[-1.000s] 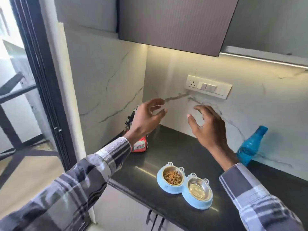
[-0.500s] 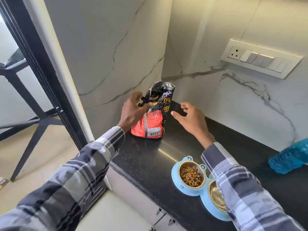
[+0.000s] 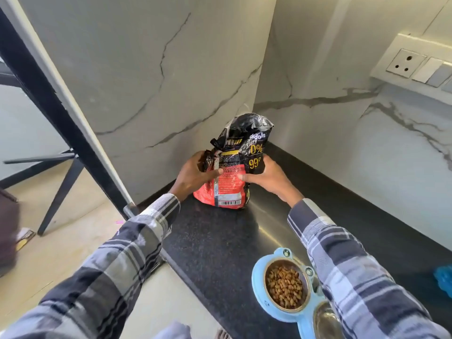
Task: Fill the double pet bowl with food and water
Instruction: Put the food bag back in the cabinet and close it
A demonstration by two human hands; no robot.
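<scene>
Sleeve hides most of pet bowl's second cup.

head-worn view, angled down, close countertop

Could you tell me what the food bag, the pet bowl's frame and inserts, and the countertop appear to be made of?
Food bag: glossy plastic film, judging by its crinkles and glare.
Pet bowl frame: light blue, smooth and matte, probably moulded plastic.
Bowl inserts: metal, likely stainless steel, given the shiny reflective rim.
Countertop: dark speckled polished stone, possibly granite, which mirrors the light.
</scene>
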